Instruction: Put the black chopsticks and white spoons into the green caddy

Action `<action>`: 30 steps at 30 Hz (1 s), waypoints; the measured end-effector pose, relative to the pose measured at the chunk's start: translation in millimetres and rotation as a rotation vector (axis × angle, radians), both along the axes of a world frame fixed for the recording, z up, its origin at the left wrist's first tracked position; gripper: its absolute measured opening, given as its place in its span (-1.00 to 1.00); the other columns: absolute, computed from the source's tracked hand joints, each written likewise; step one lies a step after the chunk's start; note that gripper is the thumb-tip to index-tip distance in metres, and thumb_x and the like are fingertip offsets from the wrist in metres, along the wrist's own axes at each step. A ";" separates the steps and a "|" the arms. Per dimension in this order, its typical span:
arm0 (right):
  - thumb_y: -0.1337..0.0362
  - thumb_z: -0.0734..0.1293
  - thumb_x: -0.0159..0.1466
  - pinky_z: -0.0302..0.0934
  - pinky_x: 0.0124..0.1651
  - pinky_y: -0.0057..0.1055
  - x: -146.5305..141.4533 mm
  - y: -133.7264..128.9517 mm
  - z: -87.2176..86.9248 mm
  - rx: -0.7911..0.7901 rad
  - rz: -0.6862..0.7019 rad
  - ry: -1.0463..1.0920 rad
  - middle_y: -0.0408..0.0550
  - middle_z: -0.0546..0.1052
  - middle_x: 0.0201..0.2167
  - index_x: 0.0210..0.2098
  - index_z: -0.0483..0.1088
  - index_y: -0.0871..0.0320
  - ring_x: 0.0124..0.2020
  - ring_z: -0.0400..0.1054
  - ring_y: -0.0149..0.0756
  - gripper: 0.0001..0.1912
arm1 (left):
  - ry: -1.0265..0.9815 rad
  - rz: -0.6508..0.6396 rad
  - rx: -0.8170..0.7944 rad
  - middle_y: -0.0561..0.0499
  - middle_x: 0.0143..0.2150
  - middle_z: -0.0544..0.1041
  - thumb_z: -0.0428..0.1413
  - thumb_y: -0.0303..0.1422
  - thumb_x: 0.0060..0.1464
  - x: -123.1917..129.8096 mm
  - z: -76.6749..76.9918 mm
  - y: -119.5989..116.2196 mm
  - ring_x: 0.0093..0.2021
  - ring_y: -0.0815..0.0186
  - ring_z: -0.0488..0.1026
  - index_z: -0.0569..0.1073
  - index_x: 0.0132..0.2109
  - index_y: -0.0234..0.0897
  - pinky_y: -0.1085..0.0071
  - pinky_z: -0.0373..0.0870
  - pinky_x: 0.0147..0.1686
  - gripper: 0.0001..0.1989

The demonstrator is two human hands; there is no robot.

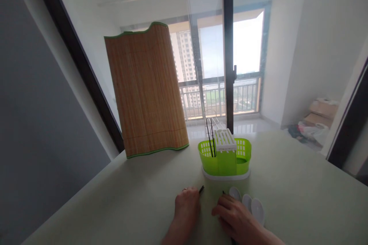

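My left hand is closed on thin dark sticks, whose tips stick out past the fingers. To its right, my right hand rests low over the table with its fingers bent; a dark tip shows at its fingers and a dark end below the palm. White spoons lie beside and behind that hand, partly covered by it. Beyond both hands stands a green basket with a white slotted rack on top. Two dark chopsticks stand upright in its left compartment.
A bamboo mat with green edging stands at the back left of the pale table. Behind the table is a glass door with a dark frame. Cardboard boxes and bags lie on the floor at the right.
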State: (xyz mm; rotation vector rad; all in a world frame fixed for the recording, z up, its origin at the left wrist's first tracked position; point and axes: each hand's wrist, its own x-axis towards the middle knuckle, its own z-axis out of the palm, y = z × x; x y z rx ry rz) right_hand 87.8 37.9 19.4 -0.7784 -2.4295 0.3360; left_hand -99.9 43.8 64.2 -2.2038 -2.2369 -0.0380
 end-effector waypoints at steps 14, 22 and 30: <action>0.27 0.42 0.02 0.22 -0.26 -0.37 -6.2 6.1 -3.6 -0.214 -0.081 0.107 -0.05 0.50 -0.35 0.09 0.26 0.19 -0.35 0.34 -0.22 -0.36 | -0.631 -0.418 0.312 0.07 -0.37 0.55 0.04 -0.42 0.10 17.7 75.4 -27.4 -0.45 0.40 0.47 0.49 -0.26 -0.20 0.54 0.36 -0.42 -0.87; 0.34 0.33 0.16 0.18 -0.37 -0.55 -14.5 7.1 -19.9 -0.218 0.079 0.167 -0.08 0.52 -0.34 -0.32 0.49 0.11 -0.39 0.42 -0.34 -0.90 | -1.023 -0.529 0.492 0.10 -0.43 0.49 0.05 -0.48 0.04 36.6 75.7 -47.1 -0.52 0.48 0.42 0.48 -0.24 -0.18 0.63 0.39 -0.50 -0.83; 0.39 0.42 0.09 0.21 -0.39 -0.55 -20.5 5.4 -19.4 -0.186 -0.018 -0.044 -0.05 0.56 -0.31 -0.30 0.49 0.14 -0.38 0.45 -0.28 -0.84 | -0.942 -0.634 0.350 0.07 -0.39 0.53 0.07 -0.47 0.08 20.4 78.1 -44.7 -0.44 0.44 0.48 0.51 -0.25 -0.18 0.63 0.43 -0.46 -0.85</action>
